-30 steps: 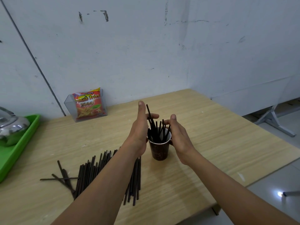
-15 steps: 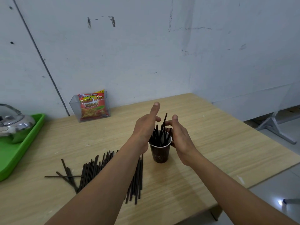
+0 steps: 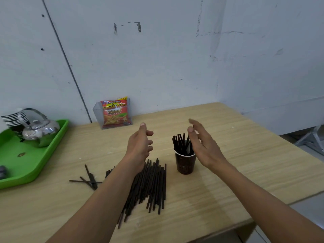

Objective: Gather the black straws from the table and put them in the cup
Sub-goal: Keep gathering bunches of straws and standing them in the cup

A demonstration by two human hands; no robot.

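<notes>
Here, left hand [image 3: 140, 146] and right hand [image 3: 204, 148] hover empty, flanking the cup [image 3: 185, 164].
Both are loose and spread, gripping nothing; some black straws [image 3: 179, 143] stand in the cup, and a pile [image 3: 150, 183] lies on the table [image 3: 245, 155] just near-left.

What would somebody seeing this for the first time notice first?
Two open hands, the left hand and the right hand, hover mid-table on either side of a dark paper cup bristling with black straws. Left of the cup, partly under the left forearm, a big pile of loose straws lies on the wood. At far left a bright green tray carries a shiny metal kettle.
</notes>
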